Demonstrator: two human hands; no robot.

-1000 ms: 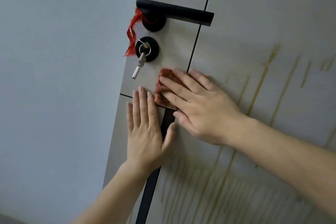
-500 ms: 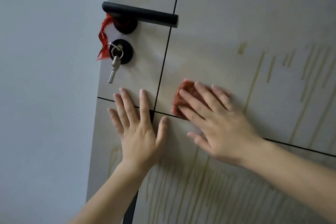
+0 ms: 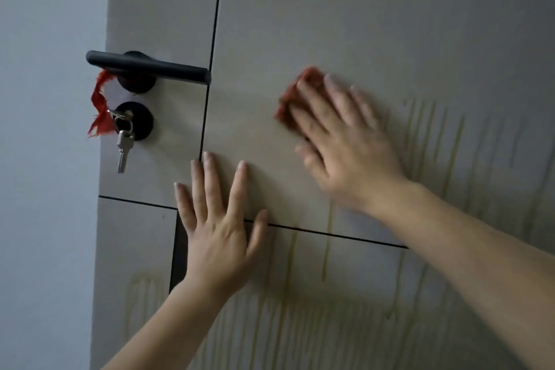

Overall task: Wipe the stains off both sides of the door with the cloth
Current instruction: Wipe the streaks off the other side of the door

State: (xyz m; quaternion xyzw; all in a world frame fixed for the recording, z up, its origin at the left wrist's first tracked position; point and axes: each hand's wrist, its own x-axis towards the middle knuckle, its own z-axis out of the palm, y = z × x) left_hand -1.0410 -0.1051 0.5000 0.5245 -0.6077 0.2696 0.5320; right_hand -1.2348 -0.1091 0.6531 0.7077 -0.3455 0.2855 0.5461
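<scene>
The left hand (image 3: 216,228) lies flat on the grey door (image 3: 360,24), fingers straight and spread, holding nothing. Above and to its right, the blurred right hand (image 3: 345,144) presses a red cloth (image 3: 295,93) against the panel with straight fingers, just left of yellowish drip stains (image 3: 450,141). Farther left are the black lever handle (image 3: 147,67) and a hanging key (image 3: 121,150).

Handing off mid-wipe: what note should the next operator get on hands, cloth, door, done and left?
Left hand flat on the door, fingers spread, holding nothing.
Right hand presses the red cloth flat against the door, right of the handle; blurred.
Done: the patch between handle and cloth looks clean.
Left: yellow streaks right of the cloth and across the lower panels; the door's other side is out of view.
</scene>
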